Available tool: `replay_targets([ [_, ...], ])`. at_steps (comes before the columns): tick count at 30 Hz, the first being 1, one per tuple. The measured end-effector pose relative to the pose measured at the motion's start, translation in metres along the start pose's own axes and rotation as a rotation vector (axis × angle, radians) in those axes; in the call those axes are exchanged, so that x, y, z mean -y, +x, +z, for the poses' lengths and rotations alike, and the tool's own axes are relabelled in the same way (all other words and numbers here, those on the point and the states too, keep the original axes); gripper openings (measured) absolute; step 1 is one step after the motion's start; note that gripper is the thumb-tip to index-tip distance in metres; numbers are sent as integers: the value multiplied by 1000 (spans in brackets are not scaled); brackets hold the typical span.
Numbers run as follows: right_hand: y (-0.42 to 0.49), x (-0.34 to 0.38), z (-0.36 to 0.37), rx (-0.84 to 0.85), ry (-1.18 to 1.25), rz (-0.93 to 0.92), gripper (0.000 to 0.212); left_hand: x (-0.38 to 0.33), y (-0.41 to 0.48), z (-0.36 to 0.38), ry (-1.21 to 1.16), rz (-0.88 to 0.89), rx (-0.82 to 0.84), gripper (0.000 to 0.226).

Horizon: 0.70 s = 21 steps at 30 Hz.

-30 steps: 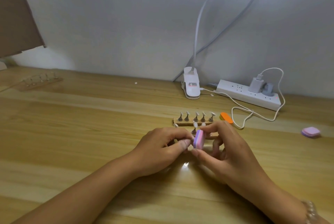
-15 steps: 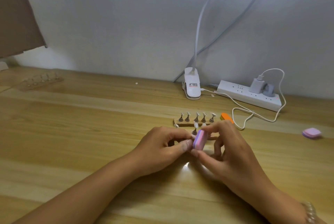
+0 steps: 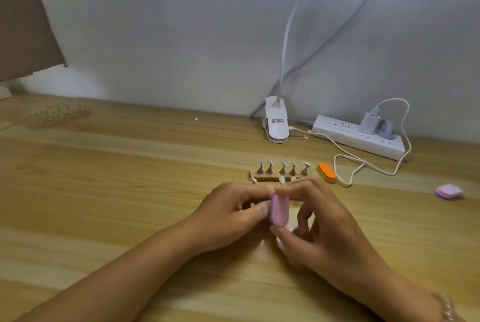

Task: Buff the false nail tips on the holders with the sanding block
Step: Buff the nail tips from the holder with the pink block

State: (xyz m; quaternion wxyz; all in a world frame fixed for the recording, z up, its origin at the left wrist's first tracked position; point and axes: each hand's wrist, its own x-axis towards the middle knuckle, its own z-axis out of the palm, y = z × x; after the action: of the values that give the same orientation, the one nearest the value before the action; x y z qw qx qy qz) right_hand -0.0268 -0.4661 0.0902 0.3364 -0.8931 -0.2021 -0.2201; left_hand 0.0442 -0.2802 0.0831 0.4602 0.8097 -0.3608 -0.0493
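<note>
Right hand (image 3: 322,223): grips the pink sanding block (image 3: 279,208), thumb at its lower end and forefinger over its top. The block stands on end just above the tabletop (image 3: 104,191), in the middle of the view.
Left hand (image 3: 231,212): fingers are curled and the thumb tip meets the block's left edge. Anything pinched there is hidden behind the block, so its grip cannot be told.
Holder strip (image 3: 265,178): wooden, lying just beyond both hands. Five small metal holders stand on it in a row, each topped with a pale false nail tip (image 3: 284,163).
Loose tips (image 3: 254,180): a few lie at the strip's near edge.
Orange block (image 3: 326,171): lies just right of the strip.
Lilac block (image 3: 448,191): lies well apart, far right.
Against the wall: white lamp clamp (image 3: 276,124) and power strip (image 3: 358,138), joined by a looping white cable (image 3: 348,163).
Far left: second holder strip (image 3: 59,115), blurred.
</note>
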Motion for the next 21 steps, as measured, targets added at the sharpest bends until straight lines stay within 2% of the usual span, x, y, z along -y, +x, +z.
replay_targets([
  [3,2,-2,-4,-78,11,87,41,1,0,0,17,24,11,20],
  [7,1,4,-2,-18,12,27,40,1,1,1,-1,22,12,22],
  [10,4,-1,-6,-50,91,128,35,3,1,1,19,20,14,21],
  [15,2,2,-2,0,114,59,33,3,1,3,31,18,-24,17],
  [19,4,-2,-7,-46,163,174,30,1,0,3,2,24,-39,16],
  [21,2,0,-4,-30,108,103,31,1,1,3,-12,22,-47,14],
])
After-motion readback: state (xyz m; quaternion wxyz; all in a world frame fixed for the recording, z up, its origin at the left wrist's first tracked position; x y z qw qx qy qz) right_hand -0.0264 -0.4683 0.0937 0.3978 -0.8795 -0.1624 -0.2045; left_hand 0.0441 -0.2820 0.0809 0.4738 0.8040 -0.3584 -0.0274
